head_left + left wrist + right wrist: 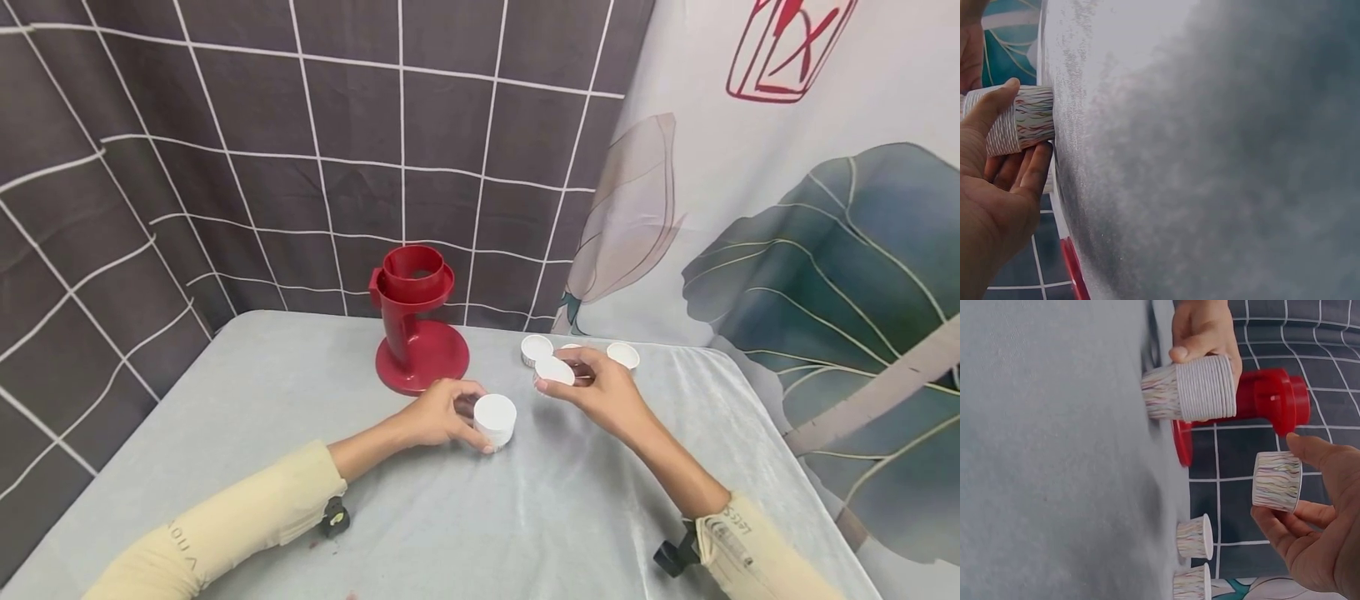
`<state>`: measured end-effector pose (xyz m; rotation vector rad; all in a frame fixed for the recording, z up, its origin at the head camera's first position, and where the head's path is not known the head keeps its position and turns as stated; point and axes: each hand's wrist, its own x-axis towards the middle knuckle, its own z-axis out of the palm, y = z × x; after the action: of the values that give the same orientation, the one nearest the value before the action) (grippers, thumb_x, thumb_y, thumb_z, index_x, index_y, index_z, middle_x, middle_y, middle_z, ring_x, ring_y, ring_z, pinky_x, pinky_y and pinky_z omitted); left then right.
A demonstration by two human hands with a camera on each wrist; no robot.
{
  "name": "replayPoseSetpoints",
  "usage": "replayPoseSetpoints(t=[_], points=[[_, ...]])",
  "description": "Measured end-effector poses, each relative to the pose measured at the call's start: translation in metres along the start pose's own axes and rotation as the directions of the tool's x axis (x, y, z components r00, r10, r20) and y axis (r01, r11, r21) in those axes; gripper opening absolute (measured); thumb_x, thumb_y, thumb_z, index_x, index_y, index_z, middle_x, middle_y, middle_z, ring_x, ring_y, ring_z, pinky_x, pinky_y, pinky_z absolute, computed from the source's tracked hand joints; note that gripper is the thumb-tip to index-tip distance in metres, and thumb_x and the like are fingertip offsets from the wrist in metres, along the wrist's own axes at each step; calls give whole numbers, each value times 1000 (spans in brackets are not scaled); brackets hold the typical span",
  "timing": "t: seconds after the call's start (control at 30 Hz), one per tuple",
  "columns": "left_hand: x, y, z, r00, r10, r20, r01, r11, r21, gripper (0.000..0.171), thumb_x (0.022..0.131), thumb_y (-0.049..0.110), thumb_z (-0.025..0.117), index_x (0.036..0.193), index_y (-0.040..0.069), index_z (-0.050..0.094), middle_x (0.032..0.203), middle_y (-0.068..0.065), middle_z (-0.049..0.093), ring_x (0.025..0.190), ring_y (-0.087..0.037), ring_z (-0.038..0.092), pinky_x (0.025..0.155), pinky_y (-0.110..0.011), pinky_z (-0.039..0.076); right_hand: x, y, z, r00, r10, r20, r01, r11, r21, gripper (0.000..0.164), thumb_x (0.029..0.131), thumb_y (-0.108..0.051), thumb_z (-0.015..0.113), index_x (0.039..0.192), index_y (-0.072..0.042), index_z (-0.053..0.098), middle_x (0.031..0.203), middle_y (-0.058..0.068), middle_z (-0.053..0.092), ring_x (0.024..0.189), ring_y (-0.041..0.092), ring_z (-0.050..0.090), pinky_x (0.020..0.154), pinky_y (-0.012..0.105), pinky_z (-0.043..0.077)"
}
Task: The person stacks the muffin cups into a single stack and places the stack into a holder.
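Observation:
My left hand [442,414] grips a nested stack of small paper cups [495,419] standing on the table. In the left wrist view the stack [1034,115] shows squiggly coloured lines on its side, with the thumb above and fingers below it. To the right, my right hand [606,390] holds a single paper cup [555,372] by its rim and side, raised off the table. The right wrist view shows this cup [1275,481] between thumb and fingers, apart from the stack [1204,387]. Behind it, further cups, one [537,348] partly overlapped by the held one, stand at the back.
A red stand [432,358] with a round base and a ring-shaped top holder stands behind my left hand. Another paper cup [622,356] sits near the back right edge of the cloth-covered table [300,392]. A dark gridded curtain [345,117] hangs behind.

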<state>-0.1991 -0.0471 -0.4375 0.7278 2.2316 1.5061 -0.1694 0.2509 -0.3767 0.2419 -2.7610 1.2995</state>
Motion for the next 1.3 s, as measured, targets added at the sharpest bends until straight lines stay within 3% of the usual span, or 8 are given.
replayPoseSetpoints(t=[0.2, 0.5, 0.83, 1.3], points=[[-1, 0, -1, 1000, 4, 2, -4, 1000, 14, 51, 80, 12, 103, 126, 8, 80, 120, -7, 83, 110, -17, 80, 100, -33, 68, -2, -5, 5, 1000, -4, 9, 4, 1000, 9, 60, 92, -40, 94, 139, -9, 76, 136, 13, 77, 113, 25, 80, 90, 25, 62], [-1, 1, -2, 1000, -1, 8, 0, 1000, 19, 51, 81, 13, 102, 127, 9, 80, 123, -7, 82, 115, -20, 81, 103, -35, 68, -6, -17, 13, 998, -48, 40, 43, 992, 116, 55, 90, -29, 96, 136, -5, 77, 130, 13, 79, 109, 25, 84, 87, 20, 65], [-1, 0, -2, 1000, 18, 18, -18, 1000, -1, 50, 80, 10, 102, 125, 6, 80, 119, -7, 83, 110, -17, 81, 101, -32, 68, -12, -28, 29, 996, -54, 72, 45, 991, 124, 55, 89, -31, 97, 136, -9, 78, 127, 9, 82, 106, 21, 83, 88, 23, 65], [2, -3, -1, 1000, 19, 16, -19, 999, 41, 51, 80, 15, 103, 125, 9, 79, 119, -4, 84, 111, -19, 82, 102, -34, 68, -13, -32, 47, 981, -148, 127, 124, 976, 178, 49, 92, -28, 95, 133, -9, 79, 123, 8, 83, 104, 18, 83, 89, 23, 66]])
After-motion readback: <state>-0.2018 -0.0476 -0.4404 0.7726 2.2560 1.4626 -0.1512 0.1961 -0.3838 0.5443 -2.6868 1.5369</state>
